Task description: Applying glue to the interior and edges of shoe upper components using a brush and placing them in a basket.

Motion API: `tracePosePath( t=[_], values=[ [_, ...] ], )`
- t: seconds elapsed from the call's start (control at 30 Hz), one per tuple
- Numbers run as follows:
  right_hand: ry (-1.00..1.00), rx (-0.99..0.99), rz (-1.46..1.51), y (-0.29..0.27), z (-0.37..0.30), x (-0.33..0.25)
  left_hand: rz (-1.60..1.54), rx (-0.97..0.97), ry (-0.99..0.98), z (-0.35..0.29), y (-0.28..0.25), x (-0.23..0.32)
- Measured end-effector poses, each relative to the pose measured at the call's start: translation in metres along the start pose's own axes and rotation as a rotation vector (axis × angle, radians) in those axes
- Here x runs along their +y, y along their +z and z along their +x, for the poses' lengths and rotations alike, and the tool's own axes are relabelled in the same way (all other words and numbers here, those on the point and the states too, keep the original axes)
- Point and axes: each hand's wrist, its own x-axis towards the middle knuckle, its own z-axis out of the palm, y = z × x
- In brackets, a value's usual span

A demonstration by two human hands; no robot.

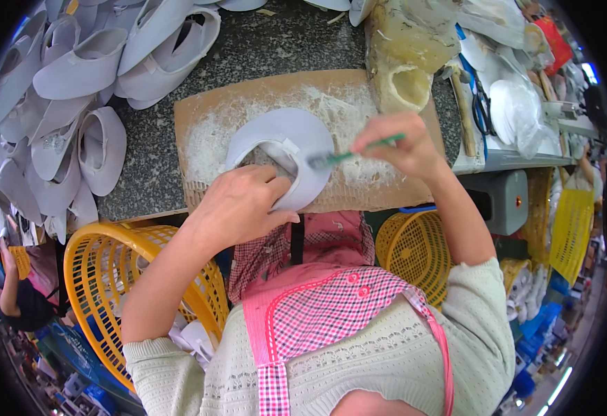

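Observation:
A white curved piece (315, 139) with a large opening, looking like a shoe upper, lies on a cardboard sheet (359, 195). My left hand (242, 202) holds its near side, fingers in the opening and thumb along the edge. In my right hand (402, 144) is a brush with a green handle (381, 142), pinched between thumb and fingers. The brush's bristle end, slightly blurred, is over or against the right side of the white piece; I cannot tell if it touches.
Similar white pieces (82, 66) pile up at the left. A yellowed, crusted container (409, 87) stands behind the right hand, near scissors (481, 111). Yellow baskets (109, 239) flank my lap under the speckled tabletop (134, 191). Another person (23, 295) is at far left.

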Motion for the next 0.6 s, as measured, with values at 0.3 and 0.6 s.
tracePosePath(
  t=[0.3, 0.6],
  values=[
    [0.035, 0.521, -0.431, -0.063, -0.043, 0.006, -0.954, 0.344, -0.199, -0.019, -0.033, 0.001],
    [-0.078, 0.566, -0.184, -0.080, -0.086, 0.010, -0.531, 0.883, -0.372, -0.021, -0.014, 0.000]
  ],
)
